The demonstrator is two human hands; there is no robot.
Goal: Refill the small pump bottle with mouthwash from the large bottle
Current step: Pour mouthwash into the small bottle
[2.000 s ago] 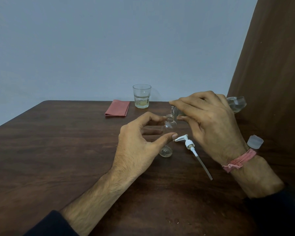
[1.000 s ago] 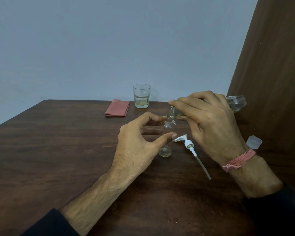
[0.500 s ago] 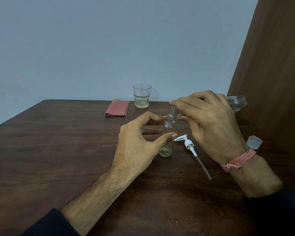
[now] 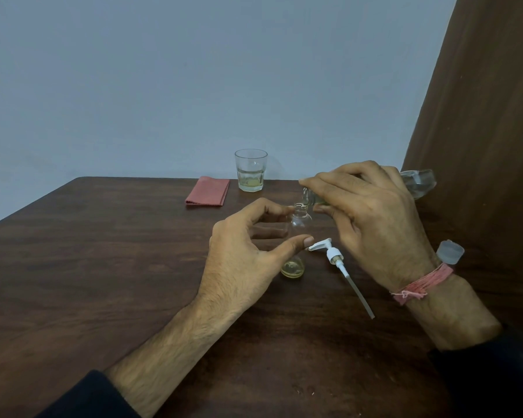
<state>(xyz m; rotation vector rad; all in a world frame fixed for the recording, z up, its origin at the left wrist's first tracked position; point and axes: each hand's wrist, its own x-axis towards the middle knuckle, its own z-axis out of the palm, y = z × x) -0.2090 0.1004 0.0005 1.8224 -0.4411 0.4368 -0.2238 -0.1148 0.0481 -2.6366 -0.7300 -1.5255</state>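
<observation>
Left hand [image 4: 242, 260] grip encircles small bottle [image 4: 296, 236]; right hand [image 4: 372, 218] grip tilts large bottle [image 4: 417, 184] above

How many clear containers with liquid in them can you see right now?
3. The drinking glass stands at the table's far edge; the small bottle stands upright in the left hand; the large bottle, tilted over it, is in the right hand.
</observation>
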